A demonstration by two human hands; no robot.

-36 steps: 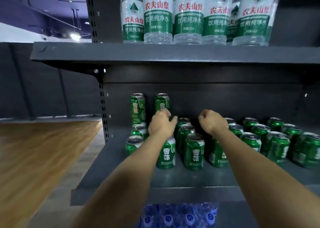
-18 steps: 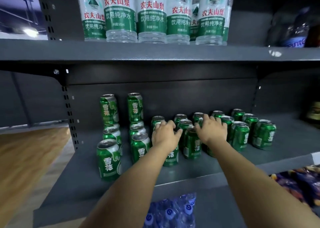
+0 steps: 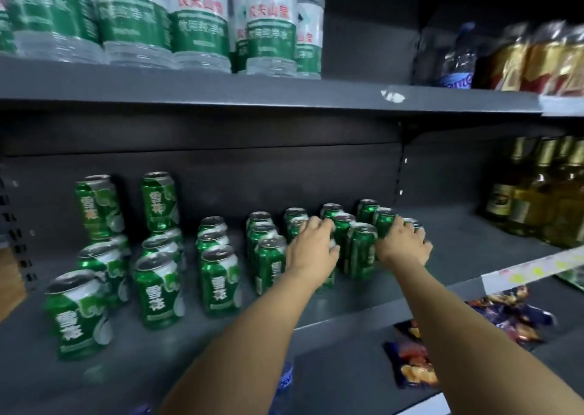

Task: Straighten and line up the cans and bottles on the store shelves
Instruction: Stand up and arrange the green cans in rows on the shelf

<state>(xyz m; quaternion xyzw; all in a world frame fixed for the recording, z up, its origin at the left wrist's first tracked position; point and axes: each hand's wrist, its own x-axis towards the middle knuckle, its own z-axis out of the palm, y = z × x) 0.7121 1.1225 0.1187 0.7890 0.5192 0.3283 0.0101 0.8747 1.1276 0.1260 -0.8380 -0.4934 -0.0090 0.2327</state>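
Left hand: I see my left hand (image 3: 313, 244) reaching in over the row of green cans (image 3: 218, 282), fingers curled down round the top of one can in the fifth column from the left; the can itself is mostly hidden under the palm.
Right hand: my right hand (image 3: 403, 244) sits at about 3 o'clock from the left one, fingers curled over the last cans at the right end of the row, gripping a can there.
Between the hands: one front can (image 3: 361, 250) stands upright just between my two wrists, touching neither that I can tell.
Cans on the middle shelf: they stand in short columns running front to back on the dark shelf (image 3: 442, 234), stretching to 9 o'clock of my left hand; the columns near the hands are tight, the ones further left are spread out.
Stacked cans: at the far left, two cans (image 3: 159, 201) stand on top of others, at about 10 o'clock from my left hand.
Top shelf: water bottles (image 3: 199, 19) with green labels at 12 o'clock, blurred.
Right side: amber bottles (image 3: 543, 193) at 3 o'clock, well apart from the cans.
Below: snack bags (image 3: 410, 361) at 5 o'clock.
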